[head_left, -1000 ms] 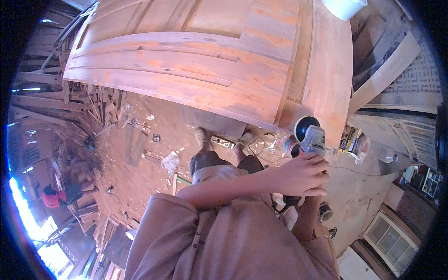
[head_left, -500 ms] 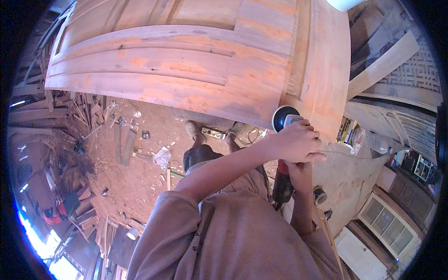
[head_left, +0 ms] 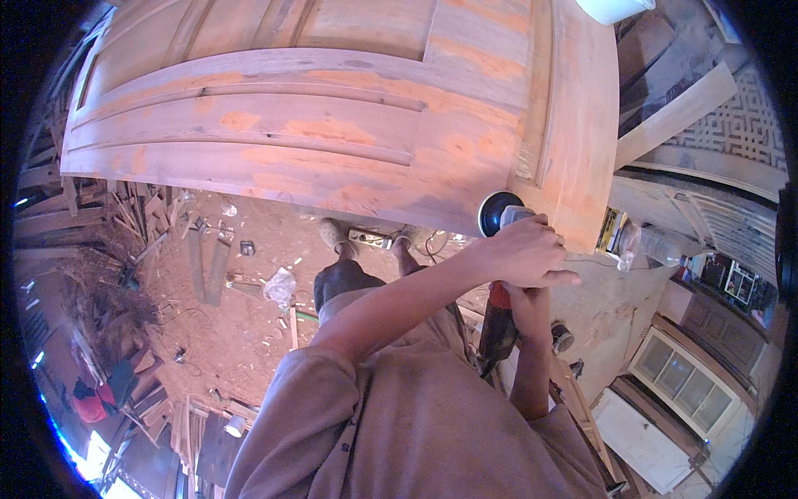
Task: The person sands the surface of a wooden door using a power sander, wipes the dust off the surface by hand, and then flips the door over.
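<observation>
Both of my hands are on a red and black angle grinder [head_left: 496,320] fitted with a round black sanding pad [head_left: 497,214]. My left hand [head_left: 529,252] reaches across and is closed over the grey head of the tool. My right hand [head_left: 529,306] wraps the red body behind it. The pad sits at the near right edge of a large panelled wooden door [head_left: 349,179], close beside a recessed moulding. Whether the pad touches the wood cannot be made out. Orange patches and pale sanded areas mark the door's surface.
A white container [head_left: 615,8] stands at the door's far right corner. On the floor lie a power strip [head_left: 370,239], a clear plastic bag [head_left: 280,287] and loose boards [head_left: 208,266]. Wood scraps pile at left. A framed window [head_left: 683,381] leans at right. Another person in red [head_left: 90,403] is at far left.
The grinder and both hands appear slightly further left and lower-edge relations stay alike. The whole view has shifted a little. My grip is unchanged.
</observation>
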Action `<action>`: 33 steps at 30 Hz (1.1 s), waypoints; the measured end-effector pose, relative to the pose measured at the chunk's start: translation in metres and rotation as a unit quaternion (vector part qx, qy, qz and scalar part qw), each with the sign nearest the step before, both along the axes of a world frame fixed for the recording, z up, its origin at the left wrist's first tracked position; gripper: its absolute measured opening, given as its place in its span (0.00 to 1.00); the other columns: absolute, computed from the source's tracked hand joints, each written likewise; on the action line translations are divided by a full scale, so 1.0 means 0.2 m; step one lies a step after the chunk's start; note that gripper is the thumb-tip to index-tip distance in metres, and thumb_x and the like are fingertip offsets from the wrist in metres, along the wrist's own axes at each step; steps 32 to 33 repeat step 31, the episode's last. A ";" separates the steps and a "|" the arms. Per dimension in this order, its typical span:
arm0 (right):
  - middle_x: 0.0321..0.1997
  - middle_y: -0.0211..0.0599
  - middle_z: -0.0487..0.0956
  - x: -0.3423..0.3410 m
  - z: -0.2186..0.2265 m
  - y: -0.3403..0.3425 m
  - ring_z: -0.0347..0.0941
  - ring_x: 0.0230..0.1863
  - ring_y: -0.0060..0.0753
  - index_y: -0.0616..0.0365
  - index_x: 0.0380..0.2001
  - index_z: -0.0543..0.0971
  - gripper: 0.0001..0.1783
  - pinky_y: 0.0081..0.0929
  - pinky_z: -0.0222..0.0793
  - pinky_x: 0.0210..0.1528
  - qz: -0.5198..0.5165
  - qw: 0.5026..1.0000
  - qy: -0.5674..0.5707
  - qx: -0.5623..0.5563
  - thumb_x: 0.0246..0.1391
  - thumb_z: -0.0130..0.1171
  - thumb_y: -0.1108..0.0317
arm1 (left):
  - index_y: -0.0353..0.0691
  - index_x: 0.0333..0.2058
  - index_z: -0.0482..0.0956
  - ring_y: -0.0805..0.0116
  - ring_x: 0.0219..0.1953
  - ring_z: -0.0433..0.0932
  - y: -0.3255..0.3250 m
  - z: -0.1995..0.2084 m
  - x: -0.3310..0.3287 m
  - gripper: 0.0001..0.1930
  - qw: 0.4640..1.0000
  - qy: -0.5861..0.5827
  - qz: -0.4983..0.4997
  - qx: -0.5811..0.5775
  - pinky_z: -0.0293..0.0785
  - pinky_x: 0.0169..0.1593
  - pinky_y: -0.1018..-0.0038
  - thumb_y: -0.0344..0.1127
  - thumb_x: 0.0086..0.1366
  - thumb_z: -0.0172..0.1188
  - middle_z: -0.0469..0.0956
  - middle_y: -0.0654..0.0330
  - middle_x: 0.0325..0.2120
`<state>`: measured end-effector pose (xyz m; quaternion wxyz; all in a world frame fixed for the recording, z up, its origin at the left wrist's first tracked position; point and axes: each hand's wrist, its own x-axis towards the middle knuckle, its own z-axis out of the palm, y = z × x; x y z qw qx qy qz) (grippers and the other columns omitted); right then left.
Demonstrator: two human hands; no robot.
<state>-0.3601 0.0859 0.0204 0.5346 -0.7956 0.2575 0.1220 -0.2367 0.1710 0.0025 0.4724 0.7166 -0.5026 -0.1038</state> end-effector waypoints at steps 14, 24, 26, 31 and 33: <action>0.36 0.35 0.78 0.29 -0.07 0.57 0.76 0.37 0.27 0.65 0.41 0.72 0.15 0.31 0.72 0.38 0.138 0.988 -0.006 0.073 0.52 0.64 0.71 | 0.36 0.16 0.75 0.50 0.27 0.78 0.71 0.04 0.19 0.29 0.991 0.006 0.129 0.027 0.73 0.41 0.61 0.57 0.64 0.54 0.76 0.50 0.20; 0.25 0.40 0.78 0.24 -0.07 0.52 0.78 0.28 0.39 0.63 0.37 0.73 0.22 0.38 0.72 0.31 0.087 0.992 -0.056 0.078 0.45 0.71 0.61 | 0.35 0.17 0.73 0.49 0.25 0.76 0.65 0.04 0.18 0.27 0.994 0.026 0.093 0.044 0.72 0.35 0.61 0.54 0.63 0.57 0.73 0.51 0.18; 0.29 0.40 0.79 0.20 -0.04 0.40 0.78 0.31 0.33 0.64 0.41 0.73 0.22 0.33 0.73 0.34 0.058 0.994 -0.045 0.080 0.48 0.69 0.63 | 0.36 0.18 0.76 0.49 0.27 0.78 0.49 0.02 0.16 0.28 0.997 0.037 0.064 0.038 0.74 0.37 0.60 0.57 0.64 0.55 0.76 0.50 0.20; 0.45 0.46 0.80 0.09 -0.03 0.14 0.78 0.48 0.31 0.66 0.53 0.71 0.24 0.25 0.75 0.49 -0.050 0.989 -0.069 0.117 0.53 0.63 0.68 | 0.37 0.22 0.77 0.50 0.32 0.80 0.10 -0.01 0.09 0.24 0.998 0.013 0.004 0.054 0.75 0.43 0.58 0.55 0.61 0.58 0.78 0.48 0.24; 0.45 0.46 0.80 0.09 -0.03 0.14 0.78 0.48 0.31 0.66 0.53 0.71 0.24 0.25 0.75 0.49 -0.050 0.989 -0.069 0.117 0.53 0.63 0.68 | 0.37 0.22 0.77 0.50 0.32 0.80 0.10 -0.01 0.09 0.24 0.998 0.013 0.004 0.054 0.75 0.43 0.58 0.55 0.61 0.58 0.78 0.48 0.24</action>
